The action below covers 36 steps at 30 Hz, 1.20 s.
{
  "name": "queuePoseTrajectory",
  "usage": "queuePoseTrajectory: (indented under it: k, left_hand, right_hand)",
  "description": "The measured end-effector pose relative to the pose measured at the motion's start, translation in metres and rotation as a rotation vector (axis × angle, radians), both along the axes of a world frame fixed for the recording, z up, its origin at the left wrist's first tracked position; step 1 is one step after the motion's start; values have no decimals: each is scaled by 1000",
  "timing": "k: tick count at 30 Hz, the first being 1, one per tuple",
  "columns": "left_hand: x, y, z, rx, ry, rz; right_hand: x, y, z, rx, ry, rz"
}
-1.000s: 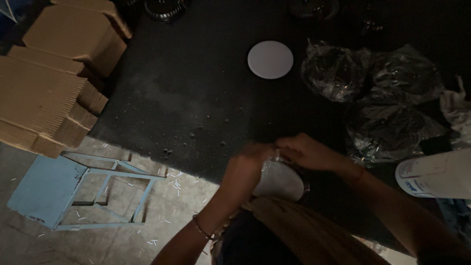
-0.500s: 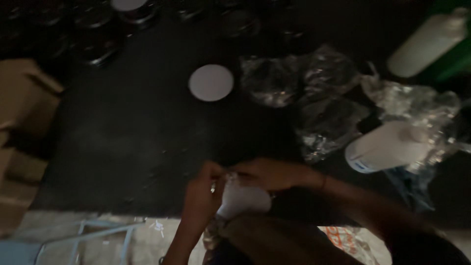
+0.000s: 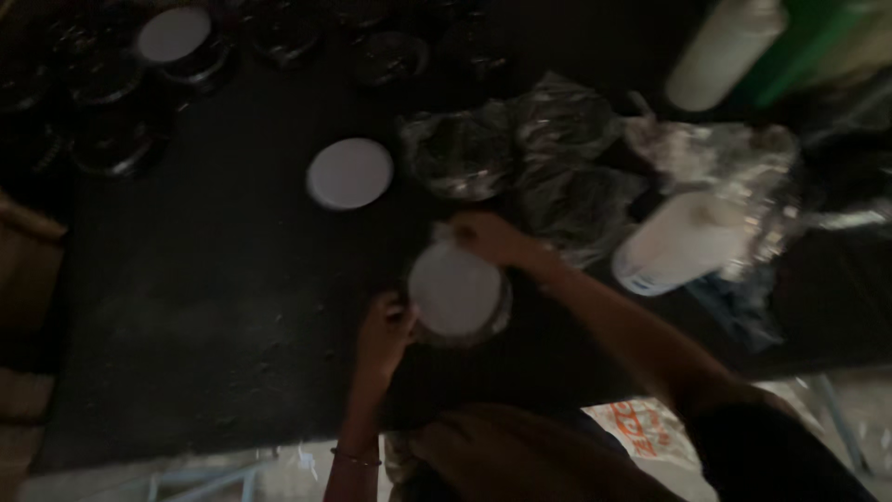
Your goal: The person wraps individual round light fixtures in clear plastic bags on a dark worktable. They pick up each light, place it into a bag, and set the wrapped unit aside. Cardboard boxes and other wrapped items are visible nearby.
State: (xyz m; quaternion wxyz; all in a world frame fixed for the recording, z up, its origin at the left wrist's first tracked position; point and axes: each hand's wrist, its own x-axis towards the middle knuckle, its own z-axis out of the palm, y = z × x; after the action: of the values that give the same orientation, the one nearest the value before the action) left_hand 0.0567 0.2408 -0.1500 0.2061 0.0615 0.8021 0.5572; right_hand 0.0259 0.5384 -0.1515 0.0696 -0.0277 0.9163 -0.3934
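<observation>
- A dark, almost black table top (image 3: 204, 307) fills most of the view; the light is dim and the picture blurred.
- Near its front edge stands a round container with a white lid (image 3: 457, 293).
- The left hand (image 3: 383, 333) grips the container's left rim, fingers curled against it.
- The right hand (image 3: 490, 236) pinches the upper edge of the lid, fingers closed on it.
- A loose white disc (image 3: 349, 173) lies flat further back, well apart from the hands.
- Crumpled clear plastic bags (image 3: 530, 158) with dark contents lie just right of the disc.
- A white bottle (image 3: 674, 244) lies on its side near the bags.
- Dark round tins (image 3: 111, 84) crowd the far left corner.
- Below the table edge shows pale, littered floor (image 3: 279, 460).
</observation>
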Motion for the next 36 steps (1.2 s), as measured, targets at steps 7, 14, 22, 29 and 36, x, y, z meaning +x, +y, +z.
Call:
queuePoseTrajectory:
  k: [7,14,22,29,36]
  left_hand:
    - [-18,22,-25,21,-128,125]
    - [-25,43,-5,-265,99,228]
    - [34,116,80,-309,434,274]
    - [102,171,157,-40,654,80]
    - [122,169,172,9,486,91]
  right_hand:
    - [108,-15,81,-45,629,-79]
    - [277,127,167,14,693,-1001]
    - [308,193,116,974,661,-677]
    - [346,248,165,15,1161,-1035]
    - [284,352,119,272,500,-1013]
